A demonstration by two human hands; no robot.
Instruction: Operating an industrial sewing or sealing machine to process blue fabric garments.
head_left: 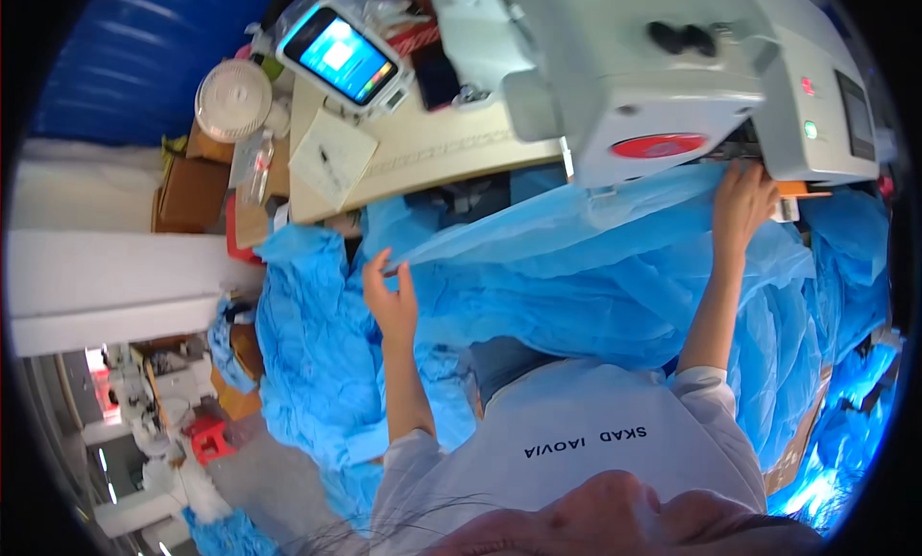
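A long, thin sheet of light blue fabric [576,220] stretches across in front of me, its edge drawn taut on a slant. At its left end, my left hand [392,302] has the edge between thumb and finger. My right hand [744,205] grips the other end, close against the white sewing machine [663,109], its fingertips partly hidden under the machine's arm. The fabric's upper edge passes just below the machine head. More of the blue fabric hangs in loose folds below and spreads over my lap.
A pale worktable [451,148] carries a phone [341,57] in a white stand, a paper pad [331,157] with a pen, and a dark flat object. A small white round fan [233,100] stands left. Heaped blue fabric [303,335] lies left; a red stool [206,439] stands behind it.
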